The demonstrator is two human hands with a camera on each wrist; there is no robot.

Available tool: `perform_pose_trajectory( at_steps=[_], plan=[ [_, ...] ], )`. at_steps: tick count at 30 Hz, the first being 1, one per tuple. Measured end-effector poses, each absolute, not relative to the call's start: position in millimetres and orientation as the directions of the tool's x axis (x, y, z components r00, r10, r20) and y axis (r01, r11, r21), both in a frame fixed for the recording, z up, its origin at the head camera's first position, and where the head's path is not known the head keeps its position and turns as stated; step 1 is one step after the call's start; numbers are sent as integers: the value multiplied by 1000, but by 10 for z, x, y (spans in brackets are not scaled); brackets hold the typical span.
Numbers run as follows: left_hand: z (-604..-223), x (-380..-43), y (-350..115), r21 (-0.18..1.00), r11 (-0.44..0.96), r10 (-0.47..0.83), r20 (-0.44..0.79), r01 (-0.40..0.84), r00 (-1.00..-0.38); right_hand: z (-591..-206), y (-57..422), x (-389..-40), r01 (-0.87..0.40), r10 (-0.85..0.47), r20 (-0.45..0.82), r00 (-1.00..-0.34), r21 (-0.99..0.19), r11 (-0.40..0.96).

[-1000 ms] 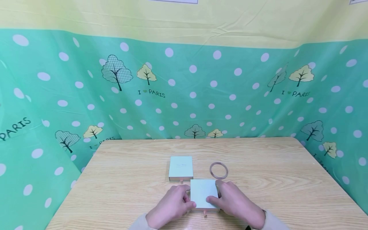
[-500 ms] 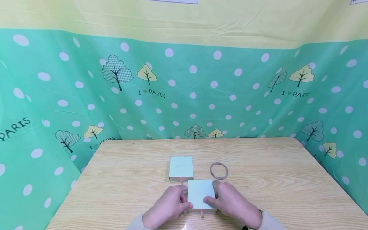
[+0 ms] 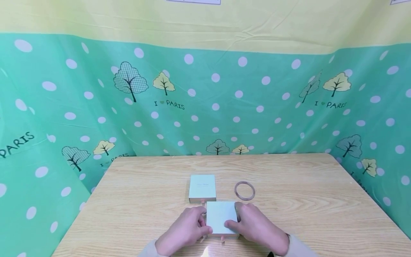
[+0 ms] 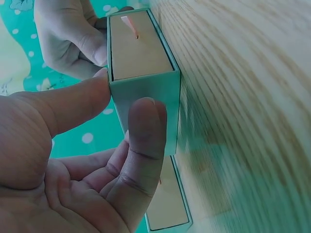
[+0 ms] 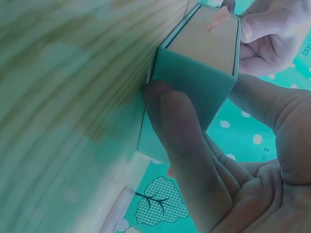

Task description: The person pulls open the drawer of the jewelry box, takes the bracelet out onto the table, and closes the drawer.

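A pale mint drawer box (image 3: 221, 216) with a pink ribbon tab on its beige front lies flat on the table between the two hands. My left hand (image 3: 185, 228) grips its left side; the thumb (image 4: 82, 97) is at the top edge and the fingertips (image 4: 146, 116) are against the side wall. My right hand (image 3: 255, 225) holds the opposite side, thumb over the top and fingers (image 5: 180, 116) along the wall. The drawer (image 5: 209, 39) sits flush inside its sleeve. A second mint drawer box (image 3: 202, 187), with lettering on top, lies just behind and to the left.
A mauve bangle (image 3: 244, 190) lies flat behind the right hand. The wood-grain table (image 3: 135, 192) reaches back to a green curtain (image 3: 192, 125) with white dots and printed trees, which also hangs at both sides.
Both hands have slid the held box a short way to the left, keeping their grip. The other box and the bangle have stayed in place.
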State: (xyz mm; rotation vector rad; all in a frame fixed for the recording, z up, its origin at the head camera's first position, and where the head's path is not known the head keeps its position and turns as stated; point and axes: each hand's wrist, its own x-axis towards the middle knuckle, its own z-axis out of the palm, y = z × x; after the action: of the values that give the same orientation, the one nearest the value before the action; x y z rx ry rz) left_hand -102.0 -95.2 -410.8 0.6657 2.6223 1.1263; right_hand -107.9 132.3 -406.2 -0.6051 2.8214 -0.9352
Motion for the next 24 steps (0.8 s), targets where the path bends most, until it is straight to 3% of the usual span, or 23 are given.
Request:
perform_pose_trajectory(
  at_steps=[24],
  plan=[
    [-4025, -1047, -1077, 668, 678, 455, -52, 307, -889, -4057, 1200, -1099, -348, -446, -8, -895, -613, 709]
  ],
)
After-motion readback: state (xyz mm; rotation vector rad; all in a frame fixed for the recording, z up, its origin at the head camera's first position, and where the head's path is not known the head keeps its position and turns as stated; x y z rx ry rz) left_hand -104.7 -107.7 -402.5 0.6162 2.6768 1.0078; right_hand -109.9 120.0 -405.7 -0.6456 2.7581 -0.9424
